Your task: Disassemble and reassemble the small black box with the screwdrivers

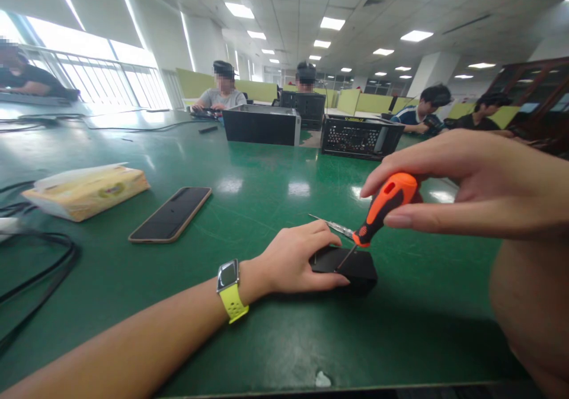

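Observation:
My left hand (297,259) is closed around a small black box-like part (362,265) lying on the green table (249,345). Its thumb rests along the near edge, and the fingers wrap over the far side. Between thumb and fingers, my right hand (462,191) grips an orange and black screwdriver (391,200) by the handle. The tool leans, and its thin shaft reaches down to the top face of the black part. Whether the tip sits in a screw is too small to tell. Behind the part lies a slim, clear-handled screwdriver (340,227), partly hidden by my left fingers.
A phone (171,215) and a yellow tissue pack (89,191) lie to the left, near black cables (40,286). Computer cases (262,126) stand farther back, one with a perforated panel (355,137). Several people sit around the far table edges.

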A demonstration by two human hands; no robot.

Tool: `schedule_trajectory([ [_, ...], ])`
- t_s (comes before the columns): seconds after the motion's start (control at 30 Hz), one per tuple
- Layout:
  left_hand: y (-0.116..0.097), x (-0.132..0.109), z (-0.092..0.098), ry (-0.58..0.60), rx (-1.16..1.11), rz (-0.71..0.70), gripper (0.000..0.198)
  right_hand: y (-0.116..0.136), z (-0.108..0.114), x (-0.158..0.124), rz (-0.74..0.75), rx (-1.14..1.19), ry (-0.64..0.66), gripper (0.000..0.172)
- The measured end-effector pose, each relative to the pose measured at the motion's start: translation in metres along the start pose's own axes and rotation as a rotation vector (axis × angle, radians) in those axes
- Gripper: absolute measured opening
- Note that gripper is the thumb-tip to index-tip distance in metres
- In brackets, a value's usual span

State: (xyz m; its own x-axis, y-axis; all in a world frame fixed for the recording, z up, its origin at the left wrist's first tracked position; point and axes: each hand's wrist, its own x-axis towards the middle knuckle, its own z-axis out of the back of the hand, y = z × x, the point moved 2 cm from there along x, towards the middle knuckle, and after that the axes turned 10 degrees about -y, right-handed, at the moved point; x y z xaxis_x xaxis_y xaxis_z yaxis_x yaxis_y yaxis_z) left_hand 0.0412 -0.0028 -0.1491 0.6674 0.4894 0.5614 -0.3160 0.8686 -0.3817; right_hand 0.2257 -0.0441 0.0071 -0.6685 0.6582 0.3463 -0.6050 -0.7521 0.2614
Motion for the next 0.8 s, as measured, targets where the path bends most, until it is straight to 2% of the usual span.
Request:
schedule_trajectory([
  [0.13, -0.0005, 0.0003, -0.0001, -0.001, -0.003, -0.011, 0.046, 0.001, 0.0011, -0.0015, 0.022, -0.034, 0.04, 0.027],
  [0.33, -0.0011, 0.0005, 0.0006, -0.022, -0.026, -0.04, 0.046, -0.0065, -0.0055, 0.0039, -0.099, -0.125, -0.036, 0.044],
  [0.6, 0.0, 0.0014, -0.0004, 0.01, 0.003, -0.004, 0.045, -0.0053, -0.002, 0.0031, -0.052, -0.045, 0.023, 0.028],
  [0.8, 0.0006, -0.0001, 0.0005, -0.02, -0.014, -0.041, 0.045, -0.0052, -0.0041, 0.003, -0.064, -0.058, -0.036, 0.04],
])
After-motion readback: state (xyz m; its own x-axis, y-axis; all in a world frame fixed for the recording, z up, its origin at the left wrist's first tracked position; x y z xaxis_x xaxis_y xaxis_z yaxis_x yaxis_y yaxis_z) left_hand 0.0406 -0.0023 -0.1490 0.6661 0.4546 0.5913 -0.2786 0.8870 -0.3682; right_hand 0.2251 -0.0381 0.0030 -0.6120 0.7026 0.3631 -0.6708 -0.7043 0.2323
